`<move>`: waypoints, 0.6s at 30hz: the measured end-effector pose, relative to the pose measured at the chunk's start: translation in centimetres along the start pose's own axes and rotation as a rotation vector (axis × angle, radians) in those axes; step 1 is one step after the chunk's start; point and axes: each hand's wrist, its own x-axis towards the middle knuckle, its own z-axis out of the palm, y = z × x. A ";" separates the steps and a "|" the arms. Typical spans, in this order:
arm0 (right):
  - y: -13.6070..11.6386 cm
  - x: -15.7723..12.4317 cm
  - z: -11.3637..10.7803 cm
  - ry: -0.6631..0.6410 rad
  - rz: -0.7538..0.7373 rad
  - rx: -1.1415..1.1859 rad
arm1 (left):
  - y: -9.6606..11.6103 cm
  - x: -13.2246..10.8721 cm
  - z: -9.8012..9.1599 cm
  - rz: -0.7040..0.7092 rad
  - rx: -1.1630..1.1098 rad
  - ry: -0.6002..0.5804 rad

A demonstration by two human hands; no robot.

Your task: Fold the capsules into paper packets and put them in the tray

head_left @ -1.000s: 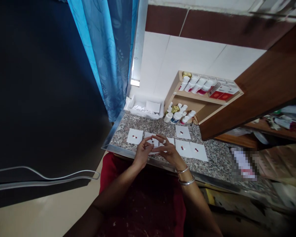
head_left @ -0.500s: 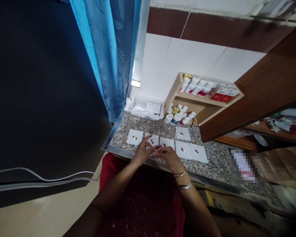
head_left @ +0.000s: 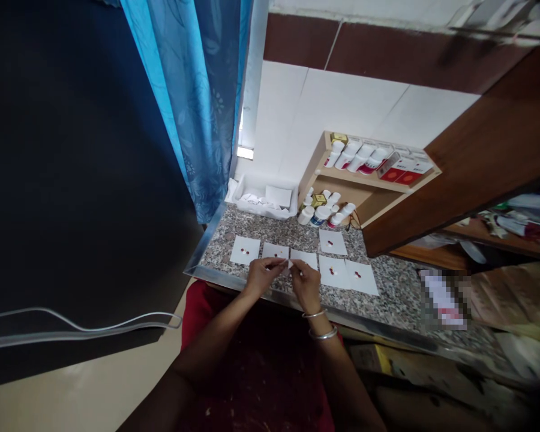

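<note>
My left hand (head_left: 261,276) and my right hand (head_left: 306,284) meet above the near edge of the granite counter (head_left: 270,227). Between their fingertips they pinch a small white piece of folded paper (head_left: 290,264); the fingers partly hide it. Behind my hands lie a paper sheet (head_left: 274,246) with small pills and another sheet (head_left: 306,258), both partly covered. To the left is a paper square (head_left: 252,242) with dark red and pale pills. Further sheets on the right, including one paper square (head_left: 366,282), carry similar pills.
A white plastic tray (head_left: 261,208) of paper pieces stands against the wall. Beside it, a wooden shelf (head_left: 364,180) holds several pill bottles (head_left: 320,216) and red-and-white boxes (head_left: 405,171). A metal strip (head_left: 216,274) edges the counter. A blue curtain (head_left: 207,108) hangs left.
My right hand has turned more upright, and its fingers have closed in. My left fingers, spread before, now pinch the paper, which is raised slightly between both hands.
</note>
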 end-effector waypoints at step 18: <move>-1.7 2.1 -2.4 -0.244 0.096 0.388 | 0.6 1.0 0.5 -0.122 -0.307 0.024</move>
